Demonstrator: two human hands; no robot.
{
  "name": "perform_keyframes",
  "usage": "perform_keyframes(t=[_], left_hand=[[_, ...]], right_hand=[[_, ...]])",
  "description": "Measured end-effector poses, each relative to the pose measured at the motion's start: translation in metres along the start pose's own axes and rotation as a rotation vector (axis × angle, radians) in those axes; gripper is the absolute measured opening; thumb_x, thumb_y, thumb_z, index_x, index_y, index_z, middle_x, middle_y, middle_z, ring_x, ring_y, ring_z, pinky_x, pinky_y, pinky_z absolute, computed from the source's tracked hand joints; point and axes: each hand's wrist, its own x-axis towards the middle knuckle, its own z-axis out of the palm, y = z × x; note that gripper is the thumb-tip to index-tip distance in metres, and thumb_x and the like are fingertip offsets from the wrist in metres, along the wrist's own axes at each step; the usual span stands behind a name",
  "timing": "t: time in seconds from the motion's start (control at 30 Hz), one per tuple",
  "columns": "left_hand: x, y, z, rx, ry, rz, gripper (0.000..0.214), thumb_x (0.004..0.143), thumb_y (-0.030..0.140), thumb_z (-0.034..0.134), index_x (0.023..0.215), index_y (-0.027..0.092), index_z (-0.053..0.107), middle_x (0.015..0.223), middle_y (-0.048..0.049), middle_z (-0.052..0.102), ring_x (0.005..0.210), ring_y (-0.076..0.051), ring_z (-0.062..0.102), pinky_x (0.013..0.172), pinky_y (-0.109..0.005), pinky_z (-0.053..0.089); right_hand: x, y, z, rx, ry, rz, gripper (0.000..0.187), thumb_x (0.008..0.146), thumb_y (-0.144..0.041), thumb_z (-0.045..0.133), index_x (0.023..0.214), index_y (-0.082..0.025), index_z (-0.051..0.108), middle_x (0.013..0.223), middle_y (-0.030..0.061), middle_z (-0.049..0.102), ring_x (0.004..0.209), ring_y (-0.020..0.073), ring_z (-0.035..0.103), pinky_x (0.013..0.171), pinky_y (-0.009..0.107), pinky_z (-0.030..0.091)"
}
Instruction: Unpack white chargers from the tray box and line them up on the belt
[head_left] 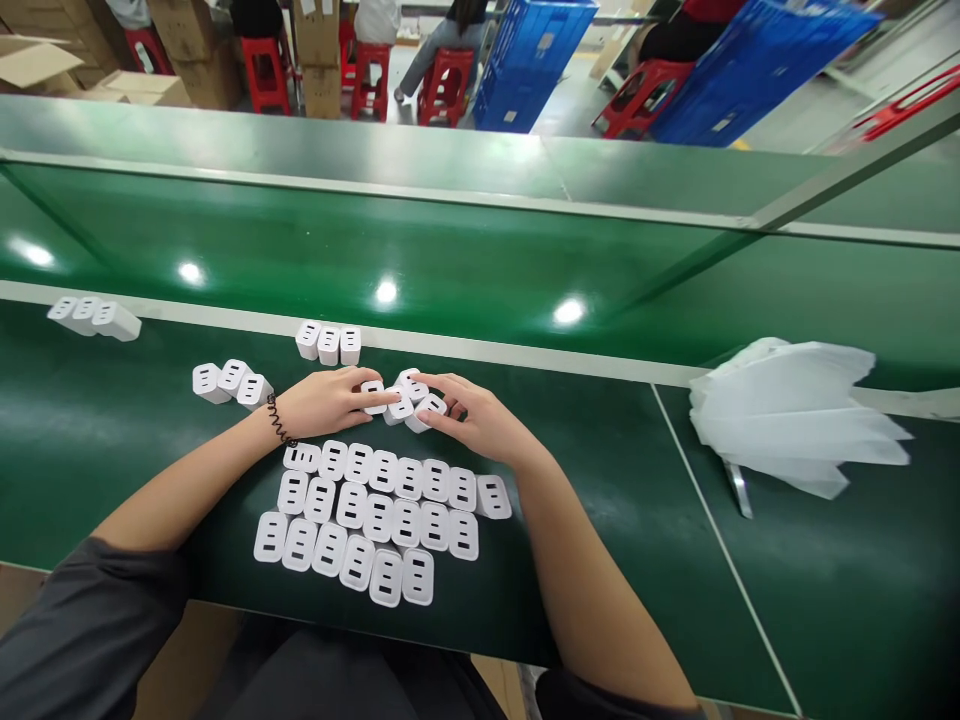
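Note:
Between my hands is a small cluster of white USB chargers (400, 409), their slotted port faces turned up. My left hand (326, 400), with a dark coiled band at its wrist, closes around the leftmost charger (373, 397), its index finger stretched across the group. From the other side, my right hand (474, 412) grips the cluster with thumb and index finger around a charger (430, 411) on the right. Closer to me, three uneven rows of chargers (382, 518) stand on the green table (600, 560). The undersides of the held chargers are hidden.
Three chargers (328, 344) stand by the pale rail, three (231, 382) beside my left wrist, and three (94, 316) at far left. White translucent bags (787, 410) lie at right near a metal strip (739, 488). Beyond the green partition (465, 260) are red stools and blue crates.

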Motion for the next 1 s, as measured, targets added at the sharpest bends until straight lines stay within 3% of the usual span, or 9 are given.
perform_keyframes(t=[0.17, 0.3, 0.47, 0.6, 0.77, 0.9, 1.0], left_hand=[[0.024, 0.0, -0.008, 0.156, -0.023, -0.032, 0.048, 0.093, 0.022, 0.055, 0.14, 0.024, 0.046, 0.138, -0.0161, 0.049, 0.115, -0.027, 0.058, 0.086, -0.036, 0.054], [0.043, 0.001, -0.013, 0.128, -0.1, -0.116, 0.061, 0.088, 0.035, 0.065, 0.142, 0.02, 0.041, 0.141, -0.017, 0.046, 0.118, -0.029, 0.055, 0.083, -0.035, 0.053], [0.061, 0.002, -0.019, 0.173, -0.106, -0.205, 0.05, 0.091, 0.032, 0.06, 0.137, 0.016, 0.049, 0.126, -0.0139, 0.06, 0.111, -0.028, 0.057, 0.087, -0.036, 0.047], [0.062, -0.001, -0.023, 0.234, -0.086, -0.167, 0.047, 0.091, 0.036, 0.057, 0.135, 0.018, 0.053, 0.112, -0.0129, 0.068, 0.109, -0.032, 0.053, 0.091, -0.044, 0.041], [0.061, -0.002, -0.018, 0.229, -0.02, -0.167, 0.058, 0.085, 0.047, 0.065, 0.134, 0.019, 0.055, 0.128, -0.0153, 0.061, 0.124, -0.036, 0.045, 0.102, -0.054, 0.032], [0.063, -0.007, -0.016, 0.27, 0.029, -0.21, 0.046, 0.089, 0.046, 0.062, 0.127, 0.021, 0.062, 0.138, -0.016, 0.054, 0.139, -0.038, 0.032, 0.113, -0.064, 0.014], [0.061, -0.017, -0.018, 0.219, 0.026, -0.246, 0.045, 0.09, 0.044, 0.061, 0.131, 0.026, 0.06, 0.137, -0.0145, 0.055, 0.134, -0.037, 0.039, 0.11, -0.067, 0.021]], right_hand=[[0.019, 0.008, -0.009, -0.078, 0.081, 0.001, 0.048, 0.089, -0.042, 0.057, 0.136, -0.03, 0.054, 0.121, 0.0067, 0.061, 0.071, 0.0165, 0.059, 0.077, 0.039, 0.055], [0.027, 0.011, -0.013, -0.106, 0.124, 0.015, 0.048, 0.089, -0.042, 0.056, 0.135, -0.027, 0.054, 0.124, 0.0082, 0.061, 0.07, 0.0163, 0.059, 0.076, 0.039, 0.055], [0.029, 0.012, -0.011, -0.094, 0.163, 0.026, 0.048, 0.088, -0.042, 0.057, 0.133, -0.024, 0.055, 0.123, 0.0086, 0.061, 0.07, 0.016, 0.058, 0.077, 0.039, 0.054], [0.029, 0.013, -0.009, -0.094, 0.177, 0.008, 0.045, 0.088, -0.041, 0.057, 0.131, -0.025, 0.056, 0.122, 0.0075, 0.062, 0.068, 0.0156, 0.058, 0.076, 0.039, 0.054], [0.03, 0.013, -0.005, -0.11, 0.202, 0.006, 0.045, 0.088, -0.042, 0.058, 0.13, -0.025, 0.057, 0.112, 0.0067, 0.064, 0.066, 0.015, 0.057, 0.076, 0.039, 0.054], [0.027, 0.012, -0.01, -0.101, 0.171, -0.006, 0.044, 0.089, -0.041, 0.058, 0.13, -0.025, 0.057, 0.12, 0.0073, 0.062, 0.07, 0.0152, 0.058, 0.079, 0.039, 0.054], [0.024, 0.015, -0.016, -0.094, 0.171, 0.008, 0.046, 0.089, -0.038, 0.057, 0.133, -0.024, 0.055, 0.116, 0.0066, 0.063, 0.075, 0.0167, 0.06, 0.079, 0.039, 0.055]])
